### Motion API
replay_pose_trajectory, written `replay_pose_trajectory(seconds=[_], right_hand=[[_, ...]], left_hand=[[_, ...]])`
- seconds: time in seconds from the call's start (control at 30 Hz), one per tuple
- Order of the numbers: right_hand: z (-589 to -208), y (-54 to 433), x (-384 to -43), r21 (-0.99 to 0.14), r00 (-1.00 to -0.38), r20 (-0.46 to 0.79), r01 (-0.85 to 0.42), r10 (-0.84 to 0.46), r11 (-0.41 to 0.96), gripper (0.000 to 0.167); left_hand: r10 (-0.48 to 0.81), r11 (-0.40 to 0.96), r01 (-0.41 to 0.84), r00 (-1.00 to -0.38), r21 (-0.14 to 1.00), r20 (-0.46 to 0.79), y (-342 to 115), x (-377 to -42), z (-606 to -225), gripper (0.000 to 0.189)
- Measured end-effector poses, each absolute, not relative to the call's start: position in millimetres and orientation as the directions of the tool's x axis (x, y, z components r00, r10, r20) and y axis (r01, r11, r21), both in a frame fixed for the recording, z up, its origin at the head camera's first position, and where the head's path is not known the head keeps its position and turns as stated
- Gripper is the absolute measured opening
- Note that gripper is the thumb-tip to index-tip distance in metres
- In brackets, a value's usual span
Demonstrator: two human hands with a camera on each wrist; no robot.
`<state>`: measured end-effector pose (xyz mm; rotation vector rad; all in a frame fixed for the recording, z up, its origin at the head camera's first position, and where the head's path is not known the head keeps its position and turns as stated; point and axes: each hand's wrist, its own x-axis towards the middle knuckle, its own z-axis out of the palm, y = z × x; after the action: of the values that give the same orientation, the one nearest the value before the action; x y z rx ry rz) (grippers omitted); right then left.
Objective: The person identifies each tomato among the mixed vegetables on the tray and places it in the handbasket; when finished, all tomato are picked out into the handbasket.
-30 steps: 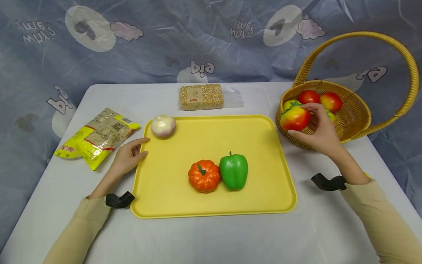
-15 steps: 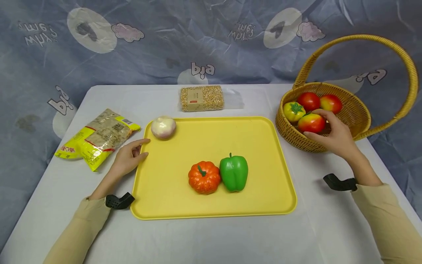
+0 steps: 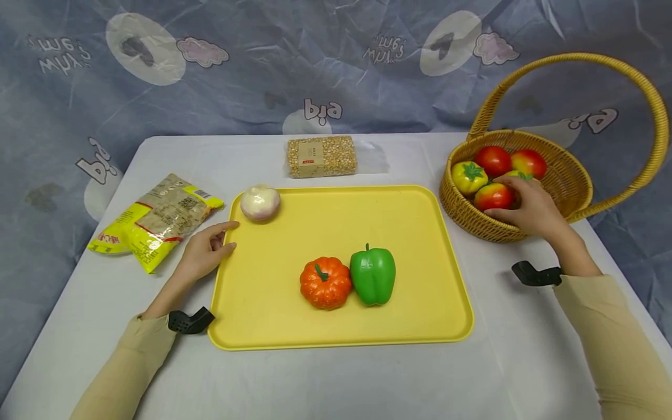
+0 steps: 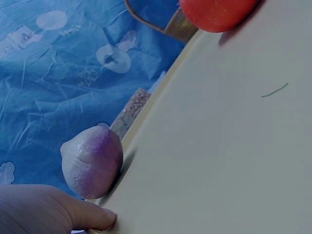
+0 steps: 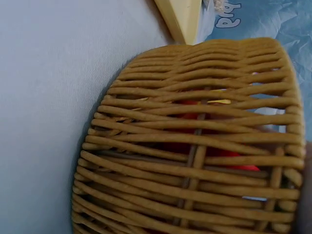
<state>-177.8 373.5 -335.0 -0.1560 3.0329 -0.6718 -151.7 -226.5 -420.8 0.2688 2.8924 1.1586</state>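
Observation:
In the head view, my right hand reaches into the wicker basket, thumb and fingers round a red-and-yellow toy tomato. Beside it in the basket lie a yellow one with a green leaf and two redder tomatoes, one a red tomato. In the right wrist view, the basket's woven wall hides most of that hand. My left hand rests with its fingertips at the left rim of the yellow tray. Close to those fingers sits a purple-white toy onion, also seen in the left wrist view.
A toy pumpkin and a green bell pepper stand side by side on the tray. Behind the tray lies a bag of corn kernels. Yellow packets lie at the left. The basket's tall handle arches at the right.
My right hand has lowered the red-and-yellow tomato from over the basket's left rim down among the others, moving a little right. The left hand stays at the tray rim.

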Motion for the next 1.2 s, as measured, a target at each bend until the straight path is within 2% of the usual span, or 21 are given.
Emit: replay_pose_trajectory(seconds=[0.4, 0.63, 0.77, 0.9, 1.07, 1.2], right_hand=[[-339, 373, -197, -0.386, -0.999, -0.027, -0.030, -0.044, 0.922, 0.074], [-336, 382, -189, -0.331, -0.989, -0.131, -0.020, -0.067, 0.943, 0.081], [-328, 381, -185, -0.311, -0.979, -0.190, -0.012, -0.075, 0.950, 0.088], [-317, 377, -180, -0.298, -0.971, -0.221, -0.021, -0.090, 0.954, 0.091], [-301, 365, -166, -0.326, -0.989, -0.099, -0.076, -0.114, 0.942, 0.079], [-288, 347, -154, -0.378, -0.985, 0.059, -0.171, -0.160, 0.910, 0.070]], left_hand=[[0.131, 0.712, 0.129, -0.990, 0.691, 0.049, -231, -143, -419, 0.040], [0.194, 0.691, 0.140, -0.981, 0.709, 0.004, -228, -146, -416, 0.039], [0.242, 0.723, 0.152, -0.969, 0.674, -0.042, -230, -148, -407, 0.041], [0.302, 0.785, 0.195, -0.949, 0.589, -0.088, -232, -141, -393, 0.046], [0.357, 0.838, 0.283, -0.931, 0.467, -0.076, -228, -129, -370, 0.050], [0.368, 0.848, 0.351, -0.929, 0.397, 0.038, -223, -126, -348, 0.050]])
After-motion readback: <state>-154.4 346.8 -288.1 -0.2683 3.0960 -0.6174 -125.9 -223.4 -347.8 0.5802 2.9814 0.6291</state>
